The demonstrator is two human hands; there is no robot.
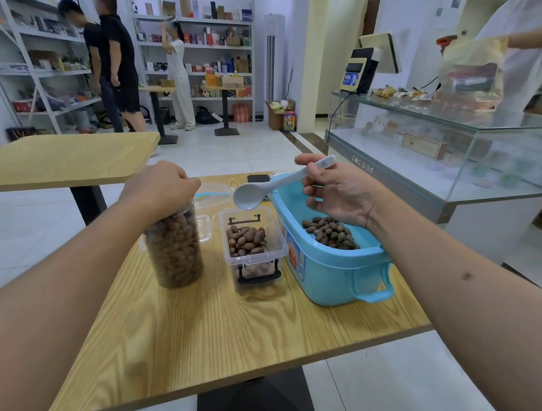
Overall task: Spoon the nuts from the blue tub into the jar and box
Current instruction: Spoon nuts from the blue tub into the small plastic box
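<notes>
Wooden table carries the work. Left hand clasps the jar top, steadying it (near full). Right hand pinches the spoon, empty, over the box; remaining nuts sit in the blue tub.

On the wooden counter stand a clear jar filled nearly to the top with brown nuts, a clear box partly filled with nuts, and a blue tub with a small heap of nuts in it. The left hand grips the jar's top. The right hand pinches the handle of a white spoon, whose empty bowl hangs over the box. A clear lid lies behind the jar.
</notes>
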